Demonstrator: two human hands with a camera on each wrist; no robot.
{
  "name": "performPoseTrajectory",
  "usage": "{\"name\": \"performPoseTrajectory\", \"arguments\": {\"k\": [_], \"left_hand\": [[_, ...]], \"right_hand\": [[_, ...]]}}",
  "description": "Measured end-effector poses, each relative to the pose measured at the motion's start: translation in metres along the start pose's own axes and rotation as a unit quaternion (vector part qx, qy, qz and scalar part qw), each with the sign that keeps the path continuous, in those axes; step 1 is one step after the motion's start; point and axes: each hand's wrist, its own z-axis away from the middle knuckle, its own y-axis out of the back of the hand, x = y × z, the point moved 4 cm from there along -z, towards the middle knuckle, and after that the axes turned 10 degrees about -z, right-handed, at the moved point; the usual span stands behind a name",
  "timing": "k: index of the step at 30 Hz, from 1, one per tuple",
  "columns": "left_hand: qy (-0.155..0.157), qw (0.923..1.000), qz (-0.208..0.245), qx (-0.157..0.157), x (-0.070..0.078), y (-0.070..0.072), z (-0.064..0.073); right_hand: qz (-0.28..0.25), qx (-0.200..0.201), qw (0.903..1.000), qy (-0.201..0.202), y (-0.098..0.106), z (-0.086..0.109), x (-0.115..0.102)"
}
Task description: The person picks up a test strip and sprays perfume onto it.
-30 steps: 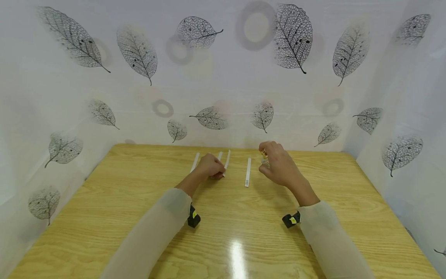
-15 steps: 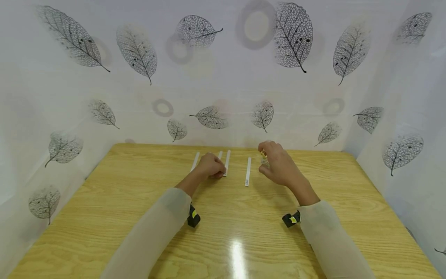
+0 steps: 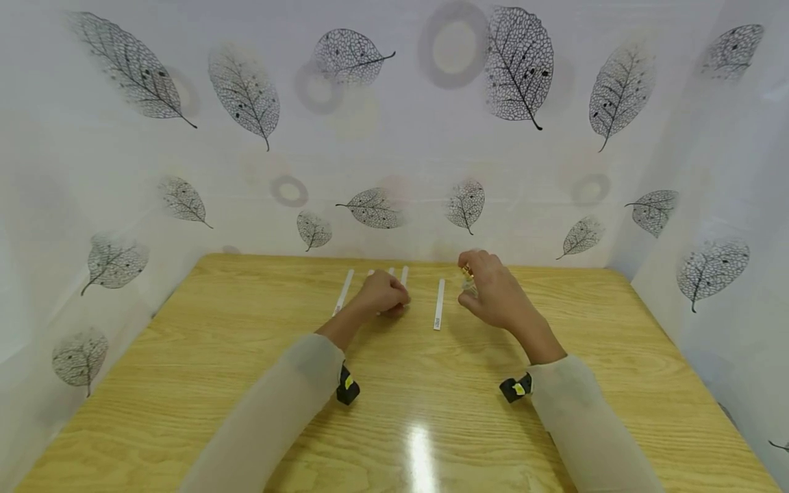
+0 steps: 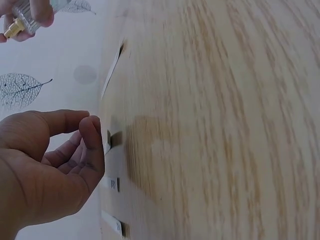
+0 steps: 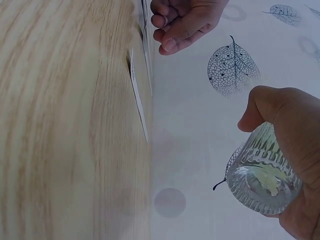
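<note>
My right hand point(image 3: 491, 291) holds a small perfume bottle of clear ribbed glass point(image 5: 264, 177) above the table's right half. Its gold spray nozzle point(image 4: 15, 28) shows in the left wrist view. White paper test strips lie in a row, with small print at their near ends. My left hand point(image 3: 383, 294) hovers over the near ends of the middle strips, fingers loosely curled and nothing visible between them. Beside its fingertips lies one strip point(image 3: 404, 275), its near end hidden in the head view. Between the two hands a separate strip point(image 3: 439, 305) lies flat.
Another strip point(image 3: 343, 291) lies at the left of the row, beside my left forearm. The wooden table point(image 3: 394, 383) ends at a pale curtain point(image 3: 394, 150) with leaf prints, which also stands along both sides. Each wrist wears a small black camera.
The strip at my left fingertips was bent up at first and now lies flat. My left hand has shifted slightly right, uncovering more of the strips to its left. My right hand has stayed put.
</note>
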Motion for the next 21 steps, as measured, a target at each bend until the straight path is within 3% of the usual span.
{"name": "performPoseTrajectory", "arguments": {"k": [21], "left_hand": [[-0.027,0.9983,-0.033,-0.039,0.017,-0.034,0.007]], "right_hand": [[0.001,-0.008,0.9999,-0.015,-0.001,0.001,0.002]]}}
